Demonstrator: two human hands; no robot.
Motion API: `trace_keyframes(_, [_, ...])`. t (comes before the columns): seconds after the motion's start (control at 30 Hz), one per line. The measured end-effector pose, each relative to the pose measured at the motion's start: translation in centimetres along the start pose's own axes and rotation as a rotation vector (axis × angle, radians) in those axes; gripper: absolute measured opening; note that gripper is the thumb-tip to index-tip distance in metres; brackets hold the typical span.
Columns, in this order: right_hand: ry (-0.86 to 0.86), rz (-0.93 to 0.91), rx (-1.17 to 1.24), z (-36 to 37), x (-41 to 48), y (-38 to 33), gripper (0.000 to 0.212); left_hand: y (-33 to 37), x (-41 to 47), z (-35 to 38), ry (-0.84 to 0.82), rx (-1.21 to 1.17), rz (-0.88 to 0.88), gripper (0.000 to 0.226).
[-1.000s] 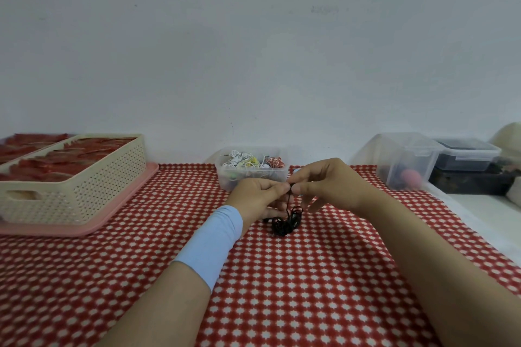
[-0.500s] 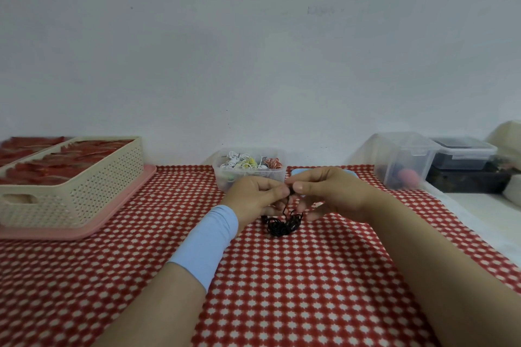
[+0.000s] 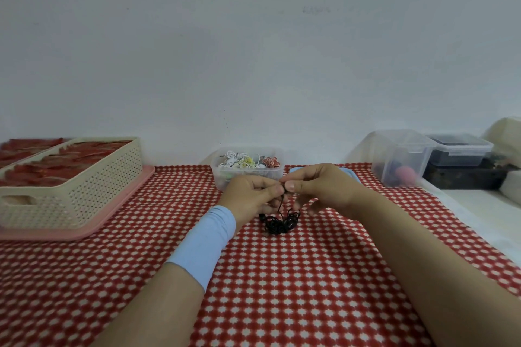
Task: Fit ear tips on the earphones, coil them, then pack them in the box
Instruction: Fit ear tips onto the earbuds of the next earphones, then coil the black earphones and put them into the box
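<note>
A pair of black earphones (image 3: 280,223) lies in a loose tangle on the red-and-white cloth (image 3: 282,276), its cable rising to my fingers. My left hand (image 3: 252,194) and my right hand (image 3: 318,187) meet fingertip to fingertip just above the tangle, both pinching the upper end of the black earphones. The earbud and any ear tip are hidden between the fingers. Behind my hands stands a clear tub (image 3: 225,175) holding several coiled earphones in white, yellow and red.
A cream perforated basket (image 3: 84,191) with red packs sits on a pink tray (image 3: 124,200) at the left. A blue lid (image 3: 349,173) shows behind my right hand. At the right stand a clear bin (image 3: 400,158) and a dark lidded container (image 3: 462,152).
Both hands have stayed together over the tangle. Only the fingers have shifted slightly on the cable end.
</note>
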State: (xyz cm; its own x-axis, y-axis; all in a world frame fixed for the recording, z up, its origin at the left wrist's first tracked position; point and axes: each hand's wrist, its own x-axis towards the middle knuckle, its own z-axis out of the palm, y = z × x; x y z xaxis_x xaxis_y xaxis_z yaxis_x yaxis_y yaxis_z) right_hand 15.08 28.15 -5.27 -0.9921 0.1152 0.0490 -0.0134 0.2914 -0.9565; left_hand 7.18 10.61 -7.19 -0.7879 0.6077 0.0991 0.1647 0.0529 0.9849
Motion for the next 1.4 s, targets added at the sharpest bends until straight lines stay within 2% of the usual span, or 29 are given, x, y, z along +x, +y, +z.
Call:
trace_keyframes(0.13, [0.094, -0.048, -0.104, 0.2, 0.1, -0.6, 0.013, 0.7, 0.3, -0.5, 0.044, -0.034, 0.010, 0.013])
trace_keyframes(0.2, [0.088, -0.054, -0.167, 0.3, 0.0, -0.9, 0.012, 1.0, 0.3, -0.9, 0.069, 0.001, 0.006, 0.013])
trace_keyframes(0.27, [0.013, -0.035, -0.314, 0.7, -0.1, -1.1, 0.013, 1.1, 0.3, -1.4, 0.091, 0.038, 0.008, 0.017])
trace_keyframes(0.37, [-0.155, 0.037, -0.730, 1.8, 0.0, -1.1, 0.047, 1.0, 0.1, -2.0, 0.088, 0.116, 0.044, 0.026])
trace_keyframes(0.43, [-0.207, 0.041, -0.817, 2.6, 0.2, -0.8, 0.047, 1.0, -0.2, -2.2, 0.075, 0.163, 0.067, 0.030])
trace_keyframes(0.53, [-0.161, -0.010, -0.798, 3.1, 0.4, -0.5, 0.026, 1.3, -0.7, -2.6, 0.086, 0.179, 0.076, 0.024])
trace_keyframes(0.63, [-0.096, -0.031, -0.751, 2.7, 0.4, -0.6, 0.023, 1.8, -1.0, -3.6, 0.131, 0.201, 0.083, 0.014])
trace_keyframes(0.8, [0.055, -0.090, -0.564, 1.8, 1.0, -2.0, 0.009, 4.1, -0.5, -6.0, 0.221, 0.296, 0.089, 0.019])
trace_keyframes(1.0, [0.142, -0.135, -0.534, 0.5, 4.2, -7.0, 0.014, 7.7, 2.1, -8.2, 0.302, 0.340, 0.153, 0.019])
trace_keyframes(1.17, [0.191, -0.108, -0.483, 0.1, 8.4, -10.0, 0.012, 8.9, 5.2, -10.2, 0.326, 0.392, 0.137, 0.019])
trace_keyframes(1.27, [0.199, -0.072, -0.512, 0.8, 10.8, -9.4, 0.012, 7.8, 6.8, -11.1, 0.276, 0.496, 0.061, 0.010])
trace_keyframes(1.4, [0.208, -0.060, -0.594, 2.3, 13.3, -6.7, 0.010, 5.0, 7.9, -11.8, 0.190, 0.722, 0.016, 0.010])
